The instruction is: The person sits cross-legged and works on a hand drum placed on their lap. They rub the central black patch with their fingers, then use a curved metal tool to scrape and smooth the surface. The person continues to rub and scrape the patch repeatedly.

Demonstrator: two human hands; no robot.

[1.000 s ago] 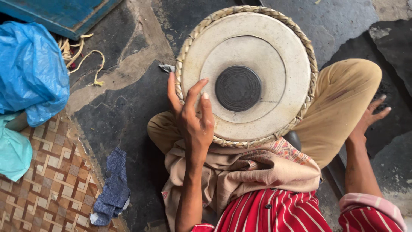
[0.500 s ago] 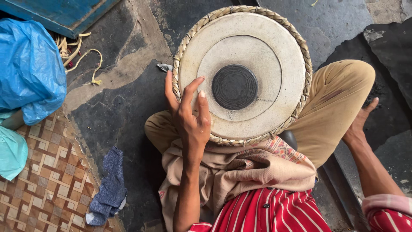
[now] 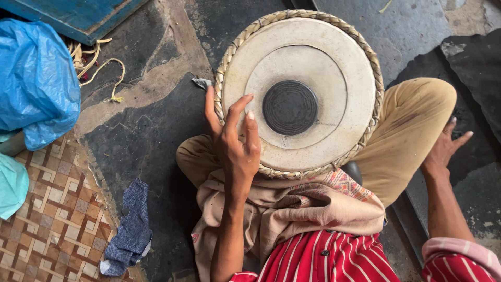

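We steady the drum (image 3: 300,94) in our lap with our left hand (image 3: 234,141) spread wide, fingers on its pale skin just left of the black centre disc (image 3: 289,107). Our right hand (image 3: 443,149) rests open on the dark floor (image 3: 141,141), to the drum's right, holding nothing. With only that flat palm bracing it, the drum could roll off the beige cloth (image 3: 292,209) below it onto the floor.

Floor workshop: worn stone floor (image 3: 146,141), drum (image 3: 300,91), rag (image 3: 128,230), cord scraps (image 3: 99,65).
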